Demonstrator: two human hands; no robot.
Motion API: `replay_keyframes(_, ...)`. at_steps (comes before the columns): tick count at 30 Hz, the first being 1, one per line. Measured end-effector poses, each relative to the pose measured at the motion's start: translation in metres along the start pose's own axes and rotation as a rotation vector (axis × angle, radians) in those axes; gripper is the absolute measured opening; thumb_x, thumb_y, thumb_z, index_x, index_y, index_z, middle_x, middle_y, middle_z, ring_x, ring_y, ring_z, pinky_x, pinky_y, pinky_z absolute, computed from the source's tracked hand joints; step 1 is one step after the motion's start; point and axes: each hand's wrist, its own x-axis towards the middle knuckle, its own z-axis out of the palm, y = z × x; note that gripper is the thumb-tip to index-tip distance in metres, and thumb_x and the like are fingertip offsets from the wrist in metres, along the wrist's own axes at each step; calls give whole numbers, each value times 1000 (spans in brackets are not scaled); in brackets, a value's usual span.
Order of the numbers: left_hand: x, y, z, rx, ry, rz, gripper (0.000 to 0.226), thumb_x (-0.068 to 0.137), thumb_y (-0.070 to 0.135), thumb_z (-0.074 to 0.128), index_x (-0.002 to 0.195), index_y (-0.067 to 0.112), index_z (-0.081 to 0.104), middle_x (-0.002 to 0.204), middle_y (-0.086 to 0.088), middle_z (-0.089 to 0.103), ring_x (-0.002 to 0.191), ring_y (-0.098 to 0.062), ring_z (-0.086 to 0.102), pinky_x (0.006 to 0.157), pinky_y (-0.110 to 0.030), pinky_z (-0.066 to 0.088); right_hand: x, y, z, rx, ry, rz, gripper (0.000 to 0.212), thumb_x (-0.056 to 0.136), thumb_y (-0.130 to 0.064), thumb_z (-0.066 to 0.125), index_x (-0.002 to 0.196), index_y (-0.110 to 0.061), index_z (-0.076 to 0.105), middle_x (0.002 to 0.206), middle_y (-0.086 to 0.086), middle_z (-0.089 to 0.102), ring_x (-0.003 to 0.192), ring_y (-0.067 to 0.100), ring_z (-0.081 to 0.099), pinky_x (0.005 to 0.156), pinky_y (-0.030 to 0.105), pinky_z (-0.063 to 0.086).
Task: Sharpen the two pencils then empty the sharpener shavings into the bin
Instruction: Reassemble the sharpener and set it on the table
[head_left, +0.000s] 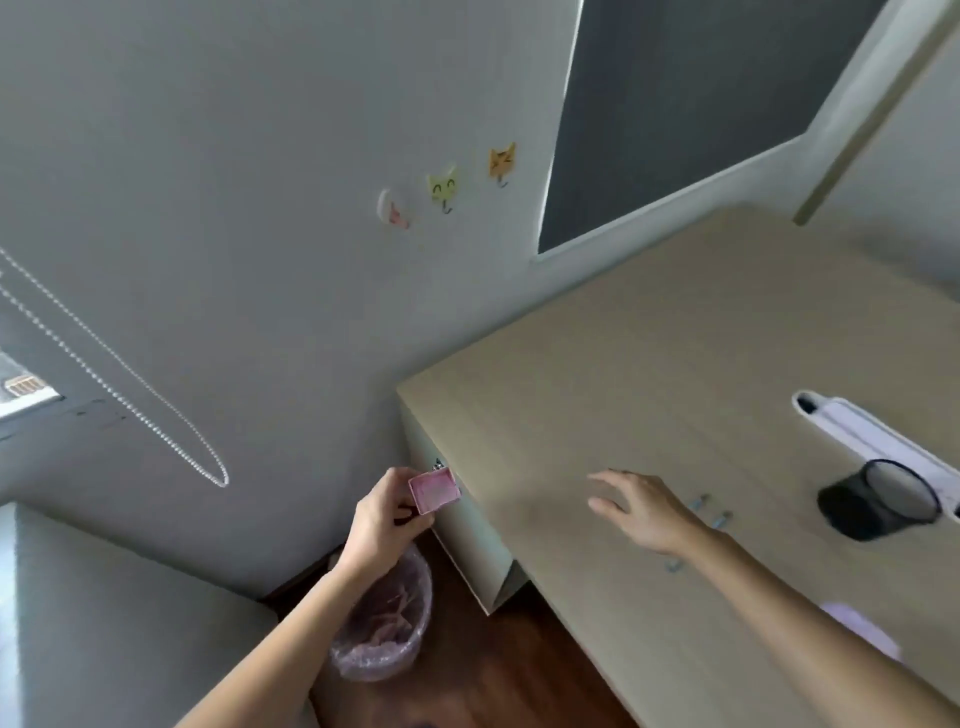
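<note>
A grey-white wall (234, 182) fills the upper left, with a beaded cord (130, 400) looping down it and three small cat-shaped hooks (444, 189) stuck near a dark panel (675, 104). Below, a dark wooden floor (493, 670) meets a light wood-grain bench (649, 364) that fills the right side.

The left hand (382, 525) is closed around a small pink sharpener box (435, 491), gripping it just off the bench's left edge, near the front-left corner. The box is tilted, its open pink face turned toward the camera, and a bit of metal shows at its top. Directly beneath the hand and forearm, a bin (384, 618) lined with a pinkish clear bag stands on the floor, close to the bench's side panel.

The right hand (641, 512) hovers over the bench with fingers spread and nothing in it. Just beyond its wrist lie blurred pale pencil ends (709, 512) on the bench top; their tips cannot be made out. Further right a black mesh pen cup (880, 499) lies on its side, next to a white object (872, 436) near the bench's right edge.
</note>
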Motion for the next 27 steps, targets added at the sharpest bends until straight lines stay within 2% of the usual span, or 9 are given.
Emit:
replay_keyframes(4, 8, 77, 69, 17, -124, 173, 48, 68, 5, 77, 105, 24, 54, 95, 6, 69, 84, -3, 67, 75, -23, 56, -78, 84, -48, 41, 143, 198, 38, 88, -29, 62, 123, -15, 57, 124, 8, 63, 114, 22, 58, 88, 21, 38)
replay_keyframes(8, 10, 137, 155, 35, -282, 328, 49, 66, 5, 77, 105, 22, 55, 96, 14, 65, 85, 4, 62, 64, -17, 53, -150, 158, -59, 21, 106, 425, 69, 76, -34, 73, 135, -11, 44, 138, 12, 48, 127, 26, 45, 102, 31, 36)
replay_keyframes(10, 7, 162, 203, 73, -386, 366, 47, 63, 5, 76, 103, 19, 56, 95, 11, 65, 79, 5, 61, 58, -17, 48, -179, 180, -50, 74, 55, 498, 74, 68, -33, 77, 131, -10, 46, 131, 12, 50, 122, 27, 46, 97, 32, 40)
replay_keyframes(12, 4, 177, 239, 106, -473, 374, 45, 61, 3, 77, 100, 15, 57, 93, 7, 65, 70, 6, 61, 56, -19, 46, -190, 188, -34, 119, 56, 491, 63, 59, -34, 79, 112, -10, 53, 111, 8, 56, 104, 25, 51, 83, 33, 44)
replay_keyframes(14, 2, 187, 275, 139, -567, 359, 47, 59, 0, 78, 100, 11, 59, 94, 1, 65, 68, -7, 61, 60, -23, 48, -195, 199, -18, 157, 78, 515, 64, 50, -42, 73, 105, -14, 54, 103, 4, 57, 96, 20, 50, 75, 30, 44)
replay_keyframes(18, 0, 196, 325, 207, -702, 287, 48, 57, -2, 79, 100, 12, 60, 94, -2, 65, 66, -15, 59, 64, -30, 53, -189, 213, 1, 143, 152, 573, 50, 52, -39, 57, 95, -14, 55, 84, 3, 54, 78, 23, 49, 54, 21, 31)
replay_keyframes(22, 4, 194, 357, 249, -788, 295, 47, 55, -2, 78, 91, 21, 59, 94, -8, 69, 68, -20, 63, 59, -28, 50, -187, 214, 2, 176, 180, 612, 24, 54, -29, 56, 76, -20, 51, 74, 0, 52, 70, 23, 47, 51, 16, 26)
replay_keyframes(25, 6, 197, 371, 296, -852, 356, 49, 57, 2, 79, 101, 14, 62, 92, -9, 69, 80, -25, 62, 64, -28, 49, -186, 216, 4, 158, 175, 640, 23, 60, -14, 66, 77, -24, 54, 76, 2, 58, 71, 24, 49, 52, 17, 25)
replay_keyframes(27, 6, 198, 378, 264, -891, 372, 48, 57, 0, 78, 101, 13, 63, 89, -7, 70, 74, -20, 58, 62, -22, 46, -185, 212, 3, 136, 189, 662, 22, 63, -12, 67, 83, -20, 61, 82, 6, 64, 73, 26, 52, 54, 23, 27)
